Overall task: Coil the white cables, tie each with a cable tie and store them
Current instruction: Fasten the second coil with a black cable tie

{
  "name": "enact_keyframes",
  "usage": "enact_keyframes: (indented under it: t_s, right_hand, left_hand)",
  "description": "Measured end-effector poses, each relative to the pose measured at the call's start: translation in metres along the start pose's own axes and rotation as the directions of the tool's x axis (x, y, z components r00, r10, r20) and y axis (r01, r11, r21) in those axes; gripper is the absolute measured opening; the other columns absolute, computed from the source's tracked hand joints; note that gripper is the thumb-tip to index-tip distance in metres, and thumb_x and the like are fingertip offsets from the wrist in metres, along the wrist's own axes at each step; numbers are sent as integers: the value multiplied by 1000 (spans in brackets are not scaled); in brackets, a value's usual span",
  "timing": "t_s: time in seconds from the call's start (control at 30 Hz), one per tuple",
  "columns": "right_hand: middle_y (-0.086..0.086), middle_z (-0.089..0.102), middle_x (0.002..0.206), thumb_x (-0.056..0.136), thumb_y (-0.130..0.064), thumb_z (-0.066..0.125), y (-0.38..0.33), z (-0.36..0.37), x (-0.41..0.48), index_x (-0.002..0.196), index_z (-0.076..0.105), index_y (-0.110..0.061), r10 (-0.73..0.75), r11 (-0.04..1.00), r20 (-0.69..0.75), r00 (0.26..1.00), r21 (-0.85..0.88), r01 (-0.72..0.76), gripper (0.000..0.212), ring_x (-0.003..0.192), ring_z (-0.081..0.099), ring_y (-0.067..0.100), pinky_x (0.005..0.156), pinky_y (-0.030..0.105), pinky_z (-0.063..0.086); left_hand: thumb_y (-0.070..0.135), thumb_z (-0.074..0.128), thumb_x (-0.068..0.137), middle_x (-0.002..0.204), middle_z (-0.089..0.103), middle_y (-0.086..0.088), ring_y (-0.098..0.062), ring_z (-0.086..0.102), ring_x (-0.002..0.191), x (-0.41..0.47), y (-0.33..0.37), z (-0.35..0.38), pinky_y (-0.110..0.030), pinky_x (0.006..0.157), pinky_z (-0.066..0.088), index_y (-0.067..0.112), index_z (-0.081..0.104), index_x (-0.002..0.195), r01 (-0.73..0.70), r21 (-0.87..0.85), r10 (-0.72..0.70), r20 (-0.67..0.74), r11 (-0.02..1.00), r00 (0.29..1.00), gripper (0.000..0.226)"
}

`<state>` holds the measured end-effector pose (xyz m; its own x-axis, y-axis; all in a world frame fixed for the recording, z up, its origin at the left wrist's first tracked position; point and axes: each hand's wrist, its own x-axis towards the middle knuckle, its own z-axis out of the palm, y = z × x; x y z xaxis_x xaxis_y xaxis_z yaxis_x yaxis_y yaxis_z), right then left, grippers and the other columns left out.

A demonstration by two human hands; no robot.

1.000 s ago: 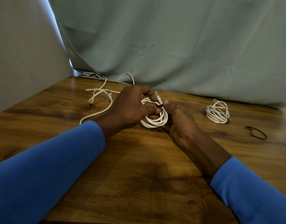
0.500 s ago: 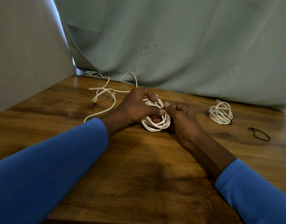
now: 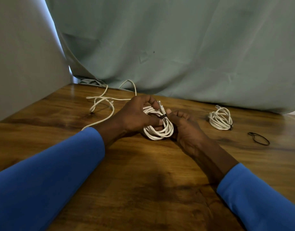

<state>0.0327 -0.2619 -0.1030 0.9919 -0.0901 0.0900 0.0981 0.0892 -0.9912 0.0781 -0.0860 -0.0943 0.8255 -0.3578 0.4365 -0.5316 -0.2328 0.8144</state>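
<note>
Far left, a loose white cable (image 3: pixel 100 100) sprawls uncoiled on the surface (image 3: pixel 143 180). The left hand (image 3: pixel 135 114) grips the coil (image 3: pixel 160 130), its fingers (image 3: pixel 146 99) curled over the top and its thumb pressed across the strands. The coil sits low on the surface between both hands, lying nearly flat, with a plug end poking up from its far rim. A black tie (image 3: pixel 162 116) wraps the strands at that upper right rim, directly between the two thumbs and equally near both hands. The right hand (image 3: pixel 186 127) cups the coil's right edge with curled fingers; whether they pinch the tie's tail I cannot tell. Further right lie a tied coil (image 3: pixel 221 119) and a spare tie (image 3: pixel 258 138).
</note>
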Motion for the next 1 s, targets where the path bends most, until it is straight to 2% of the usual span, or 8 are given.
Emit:
enact_keyframes:
  t_s: [0.13, 0.27, 0.37, 0.47, 0.53, 0.7, 0.87, 1.0]
  right_hand:
    - [20, 74, 83, 104, -22, 59, -1, 2, -3, 91, 68, 1, -4, 1000, 43, 999, 15, 3, 28, 68, 73, 27, 71, 40, 63]
    - [36, 69, 103, 103, -28, 61, -1, 0, -3, 110, 64, 12, -29, 1000, 21, 999, -3, 29, 41, 88, 68, 38, 89, 56, 57]
    - [36, 71, 109, 99, -36, 66, -3, -2, -5, 107, 70, 5, -35, 998, 16, 999, -57, 36, 42, 95, 67, 43, 99, 66, 50]
    - [25, 74, 93, 99, -37, 67, -2, -6, -2, 97, 73, -3, -48, 995, 22, 999, -85, 50, 34, 85, 68, 37, 85, 53, 57]
    - [23, 73, 88, 99, -37, 66, -2, -6, -1, 100, 72, -1, -66, 994, 20, 998, -86, 68, 37, 78, 67, 33, 73, 41, 56]
    - [31, 74, 108, 97, -21, 70, -5, -12, -6, 113, 69, 4, -36, 999, 126, 991, -18, 38, 30, 100, 73, 44, 91, 56, 57]
    - [25, 77, 96, 93, -10, 71, -1, -5, -7, 103, 73, 4, -59, 993, 120, 991, 111, 46, 17, 78, 77, 26, 75, 38, 65]
    - [21, 77, 89, 94, -4, 67, 0, -6, -2, 98, 73, 6, -37, 982, 73, 997, 187, 23, 12, 74, 76, 24, 74, 36, 65]
  left_hand:
    - [24, 98, 64, 90, 78, 5, -13, 75, 80, -1, -2, 7, -41, 76, 62, 25, 66, 85, -31, 29, 35, -117, 999, 993, 39]
    - [29, 95, 68, 89, 75, 13, 3, 69, 81, -7, 5, 11, -17, 71, 51, 27, 63, 86, -90, 144, 115, -175, 985, 978, 36]
    - [30, 93, 72, 90, 74, 13, 2, 69, 80, -9, 6, 12, -18, 69, 51, 27, 62, 87, -126, 174, 157, -177, 977, 972, 35]
    - [30, 92, 73, 89, 75, 10, -4, 71, 79, -9, 5, 13, -33, 71, 57, 26, 62, 87, -154, 168, 183, -179, 974, 967, 33]
    - [28, 93, 72, 86, 75, 9, -6, 71, 75, -10, 6, 14, -33, 68, 57, 24, 63, 87, -156, 152, 185, -204, 976, 961, 34]
    - [12, 92, 75, 79, 77, -6, -18, 73, 59, -8, 2, 15, -28, 54, 55, 13, 63, 87, -79, -121, 50, -229, 989, 972, 32]
    - [12, 88, 80, 83, 78, -10, -17, 73, 62, -3, -1, 11, -31, 60, 58, 7, 69, 88, -53, -208, 9, -207, 977, 978, 21]
    - [12, 75, 93, 88, 78, -19, -29, 76, 73, -4, 10, 7, -41, 73, 64, 5, 73, 97, 62, -368, -95, -74, 928, 993, 8]
